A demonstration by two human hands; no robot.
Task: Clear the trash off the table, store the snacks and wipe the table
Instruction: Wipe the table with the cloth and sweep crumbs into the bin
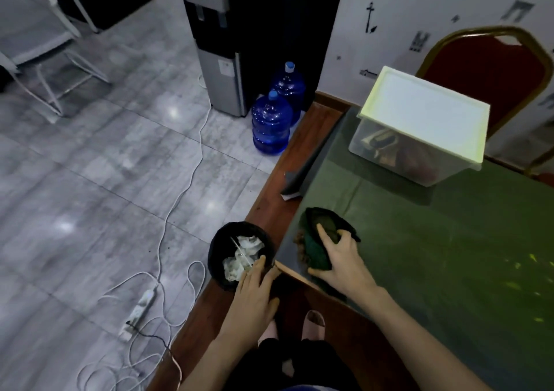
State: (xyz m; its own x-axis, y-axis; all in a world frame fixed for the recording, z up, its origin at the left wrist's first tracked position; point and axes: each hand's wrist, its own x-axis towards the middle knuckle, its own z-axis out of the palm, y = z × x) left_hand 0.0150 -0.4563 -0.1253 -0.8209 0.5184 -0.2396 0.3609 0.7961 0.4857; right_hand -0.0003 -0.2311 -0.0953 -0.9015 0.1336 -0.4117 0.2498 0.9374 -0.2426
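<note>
We find the right hand (338, 258) pressed flat on a dark green cloth (317, 241) at the near left corner of the table (434, 241), fingers spread over the cloth and curled at its edge — grasping it against the green tabletop. A small heap of brown crumbs (301, 248) lies touching the cloth's left side, right at the table edge.

The left hand (254, 291) holds the rim of a black bin (218, 247), which sits just beside and below that corner; the thumb and fingers close on the rim nearest the table. White crumpled paper (242, 255) fills the bin.

A clear plastic box (419, 130) with a pale lid stands closed at the far side of the table, well apart from the cloth — packets show dimly through its wall. Two blue water bottles (271, 121) stand on the floor beyond.
</note>
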